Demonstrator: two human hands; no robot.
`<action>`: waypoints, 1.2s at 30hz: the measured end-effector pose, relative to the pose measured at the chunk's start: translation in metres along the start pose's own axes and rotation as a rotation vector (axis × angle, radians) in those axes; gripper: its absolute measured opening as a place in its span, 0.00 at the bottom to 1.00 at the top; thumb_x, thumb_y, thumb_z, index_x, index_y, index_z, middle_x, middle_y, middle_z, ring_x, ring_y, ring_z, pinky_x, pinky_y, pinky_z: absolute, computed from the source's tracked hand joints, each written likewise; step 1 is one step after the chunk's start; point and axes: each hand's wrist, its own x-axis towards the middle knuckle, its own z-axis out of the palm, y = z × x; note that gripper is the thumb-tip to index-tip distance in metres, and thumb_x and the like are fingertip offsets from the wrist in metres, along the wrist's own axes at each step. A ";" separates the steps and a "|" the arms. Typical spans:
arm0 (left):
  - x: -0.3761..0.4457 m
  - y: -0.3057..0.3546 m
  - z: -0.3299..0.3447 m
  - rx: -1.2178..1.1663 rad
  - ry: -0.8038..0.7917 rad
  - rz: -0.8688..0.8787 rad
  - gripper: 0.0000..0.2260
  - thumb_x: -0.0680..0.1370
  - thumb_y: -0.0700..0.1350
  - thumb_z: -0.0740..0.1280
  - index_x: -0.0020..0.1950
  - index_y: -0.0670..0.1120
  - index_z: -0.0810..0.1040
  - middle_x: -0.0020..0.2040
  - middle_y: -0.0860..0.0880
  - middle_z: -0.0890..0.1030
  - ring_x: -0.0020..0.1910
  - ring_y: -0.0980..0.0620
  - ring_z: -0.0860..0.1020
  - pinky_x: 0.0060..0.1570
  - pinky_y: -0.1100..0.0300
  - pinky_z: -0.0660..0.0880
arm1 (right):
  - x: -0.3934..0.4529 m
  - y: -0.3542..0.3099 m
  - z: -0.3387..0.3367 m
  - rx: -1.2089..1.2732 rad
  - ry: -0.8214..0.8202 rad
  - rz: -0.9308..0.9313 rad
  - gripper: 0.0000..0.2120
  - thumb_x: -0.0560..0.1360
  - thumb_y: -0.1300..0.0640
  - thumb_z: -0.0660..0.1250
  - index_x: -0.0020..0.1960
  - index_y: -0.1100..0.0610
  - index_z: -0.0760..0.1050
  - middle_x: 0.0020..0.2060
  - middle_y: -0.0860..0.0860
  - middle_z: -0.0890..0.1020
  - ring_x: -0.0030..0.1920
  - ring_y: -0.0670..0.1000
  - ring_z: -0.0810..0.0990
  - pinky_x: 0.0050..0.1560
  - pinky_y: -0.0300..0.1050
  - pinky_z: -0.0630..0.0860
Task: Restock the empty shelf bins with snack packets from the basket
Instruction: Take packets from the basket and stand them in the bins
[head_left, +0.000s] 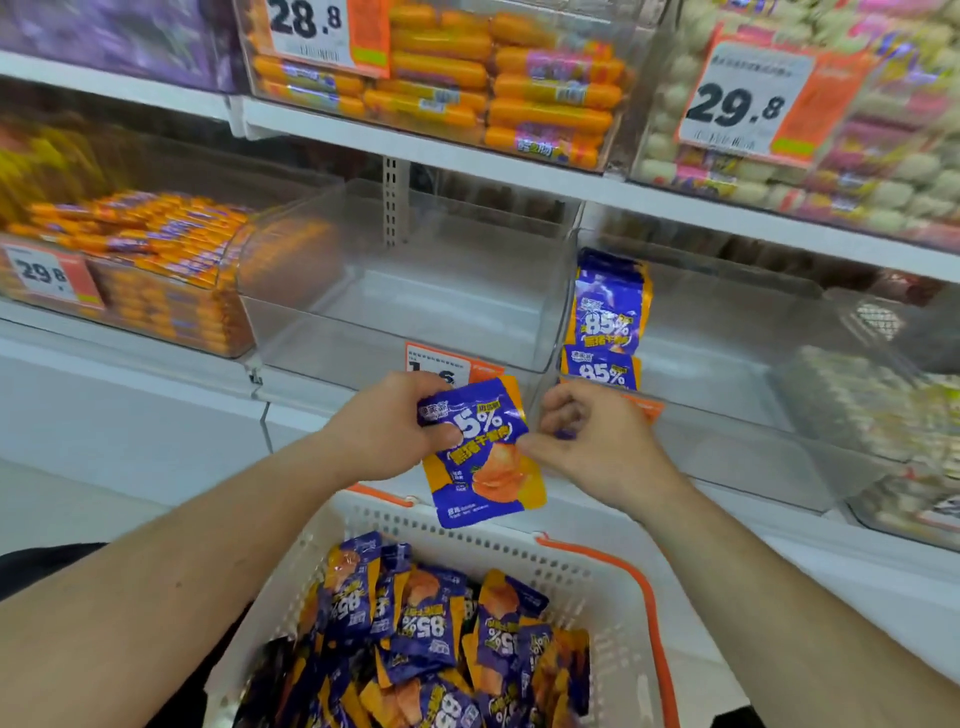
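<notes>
Left hand (387, 431) gripping a purple snack packet (480, 452) above the white basket (613, 587) of packets, right hand (592, 436) pinching its edge, clear empty bin (415, 291) behind, sausage bins (156, 270) alongside, two packets (608, 322) in the right bin

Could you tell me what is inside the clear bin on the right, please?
Two purple-and-orange snack packets stand upright against the left wall of the right bin. The rest of its floor looks bare; its front corner is hidden behind the right hand.

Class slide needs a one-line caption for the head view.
Left hand holds a packet above the basket; right hand beside it, below an empty bin.
</notes>
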 end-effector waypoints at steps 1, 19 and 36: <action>0.002 0.008 0.001 0.024 -0.027 0.040 0.08 0.75 0.43 0.72 0.43 0.52 0.74 0.34 0.56 0.76 0.28 0.62 0.74 0.29 0.68 0.68 | -0.001 -0.003 -0.004 0.035 -0.056 0.004 0.16 0.63 0.54 0.80 0.46 0.53 0.78 0.39 0.50 0.83 0.42 0.50 0.82 0.48 0.48 0.79; 0.060 0.046 0.068 0.819 0.221 0.179 0.29 0.71 0.70 0.56 0.59 0.49 0.72 0.56 0.50 0.77 0.57 0.46 0.74 0.57 0.49 0.64 | 0.074 0.019 -0.122 0.303 0.255 0.359 0.10 0.74 0.64 0.72 0.38 0.56 0.73 0.25 0.53 0.72 0.21 0.47 0.57 0.25 0.37 0.53; 0.062 0.040 0.076 0.853 0.302 0.202 0.25 0.71 0.65 0.59 0.56 0.47 0.70 0.54 0.48 0.73 0.53 0.45 0.72 0.56 0.48 0.64 | 0.109 0.057 -0.083 0.128 -0.255 0.799 0.06 0.75 0.56 0.73 0.46 0.55 0.76 0.34 0.51 0.83 0.30 0.47 0.78 0.33 0.40 0.72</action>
